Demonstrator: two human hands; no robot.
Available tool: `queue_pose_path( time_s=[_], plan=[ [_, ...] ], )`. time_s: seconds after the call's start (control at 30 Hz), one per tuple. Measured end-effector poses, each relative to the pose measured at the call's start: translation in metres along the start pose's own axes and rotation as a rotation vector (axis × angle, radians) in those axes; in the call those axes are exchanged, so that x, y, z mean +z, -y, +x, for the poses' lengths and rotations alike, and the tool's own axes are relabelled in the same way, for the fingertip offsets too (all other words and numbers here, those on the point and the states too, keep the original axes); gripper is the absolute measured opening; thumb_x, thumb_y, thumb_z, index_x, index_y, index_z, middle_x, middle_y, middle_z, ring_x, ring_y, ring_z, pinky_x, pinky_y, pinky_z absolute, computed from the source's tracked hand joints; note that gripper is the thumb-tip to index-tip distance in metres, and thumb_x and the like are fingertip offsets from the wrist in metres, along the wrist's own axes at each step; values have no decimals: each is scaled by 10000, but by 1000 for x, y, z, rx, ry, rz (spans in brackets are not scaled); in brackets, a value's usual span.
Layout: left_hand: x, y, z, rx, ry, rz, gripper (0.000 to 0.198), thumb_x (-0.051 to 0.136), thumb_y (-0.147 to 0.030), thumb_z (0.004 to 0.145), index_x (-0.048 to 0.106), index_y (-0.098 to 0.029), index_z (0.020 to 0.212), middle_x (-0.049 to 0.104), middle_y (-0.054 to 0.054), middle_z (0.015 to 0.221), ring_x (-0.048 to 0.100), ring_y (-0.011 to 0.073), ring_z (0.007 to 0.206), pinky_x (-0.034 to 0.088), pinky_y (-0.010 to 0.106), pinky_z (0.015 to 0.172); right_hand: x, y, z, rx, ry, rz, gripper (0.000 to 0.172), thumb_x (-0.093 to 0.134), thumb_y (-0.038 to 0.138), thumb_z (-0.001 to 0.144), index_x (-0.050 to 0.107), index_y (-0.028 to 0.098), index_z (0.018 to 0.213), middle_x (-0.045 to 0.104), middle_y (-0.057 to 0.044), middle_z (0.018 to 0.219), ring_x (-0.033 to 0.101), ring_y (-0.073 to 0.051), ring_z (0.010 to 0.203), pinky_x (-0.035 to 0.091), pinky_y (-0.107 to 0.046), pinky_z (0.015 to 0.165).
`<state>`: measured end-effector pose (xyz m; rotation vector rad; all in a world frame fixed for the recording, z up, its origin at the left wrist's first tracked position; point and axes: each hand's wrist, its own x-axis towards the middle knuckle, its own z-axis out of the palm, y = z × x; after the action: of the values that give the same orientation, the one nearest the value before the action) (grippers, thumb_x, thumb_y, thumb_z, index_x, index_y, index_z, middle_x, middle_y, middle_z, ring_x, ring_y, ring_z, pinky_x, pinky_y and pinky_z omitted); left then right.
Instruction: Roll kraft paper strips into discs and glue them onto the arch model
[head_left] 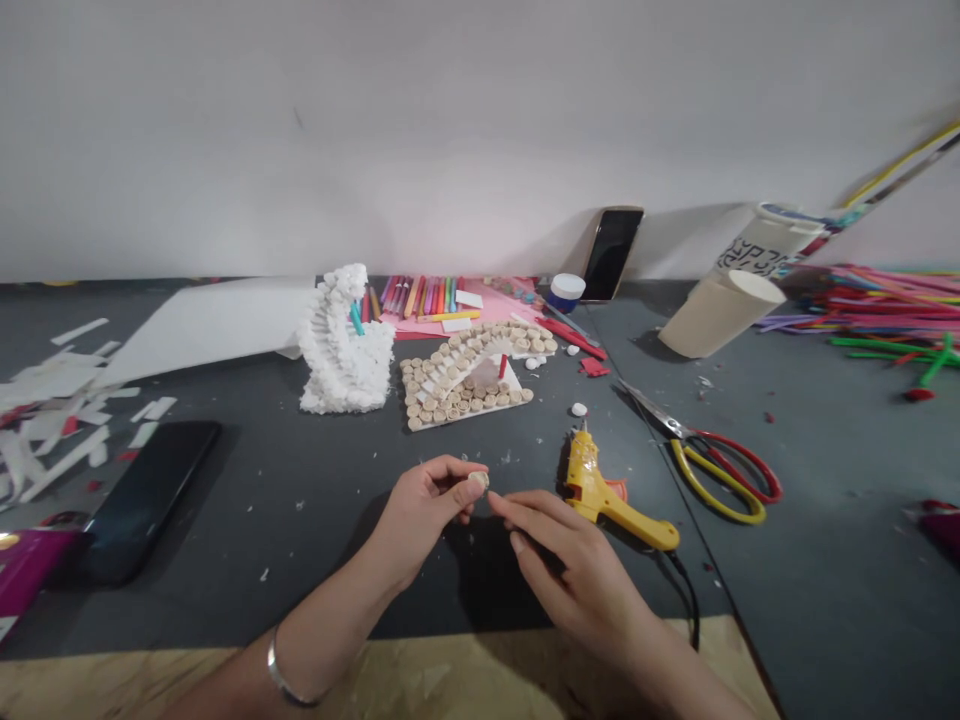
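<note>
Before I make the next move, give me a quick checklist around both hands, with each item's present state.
1. Small beige coil secured: ok, pinched in the left hand.
2. Right hand touching the coil: cannot tell; its fingertips are very close.
3. Glue gun nozzle directed away from both hands: ok, it lies on the table pointing away.
4. Glue gun hot: cannot tell.
5. Scissors apart from both hands: ok, they lie beyond the glue gun, to the right.
6. Tabletop free of scraps: not ok, white bits are scattered about.
</note>
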<state>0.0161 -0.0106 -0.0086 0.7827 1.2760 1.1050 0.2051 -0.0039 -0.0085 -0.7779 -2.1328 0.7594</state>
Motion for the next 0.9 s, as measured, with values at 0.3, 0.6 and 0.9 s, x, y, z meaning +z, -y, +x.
queue_pose_path(
  time_s=[0.3, 0.6, 0.9],
  plan=[
    [-12, -7, 6, -210, 45, -570, 227, 779, -225, 767, 721, -92, 940, 580, 9, 740, 529, 51, 599, 472, 150, 558, -39, -28, -14, 110, -84, -475, 315, 494, 200, 921, 627, 199, 1207, 675, -123, 1134, 643, -261, 987, 523, -456, 875],
    [-13, -14, 3, -328, 41, -736, 227, 617, -298, 912, 688, -82, 913, 514, 8, 729, 485, 50, 564, 468, 158, 505, -49, -64, -39, 255, -43, -685, 485, 489, 427, 939, 500, 186, 1360, 619, -158, 1219, 606, -310, 1087, 506, -492, 905],
    [-14, -12, 4, -301, 49, -820, 134, 609, -76, 885, 685, -53, 993, 601, 46, 781, 576, 51, 629, 528, 130, 577, -59, -75, -54, 204, 73, -608, 421, 518, 216, 839, 540, 164, 1255, 639, -155, 1202, 616, -295, 1078, 520, -471, 902]
  ],
)
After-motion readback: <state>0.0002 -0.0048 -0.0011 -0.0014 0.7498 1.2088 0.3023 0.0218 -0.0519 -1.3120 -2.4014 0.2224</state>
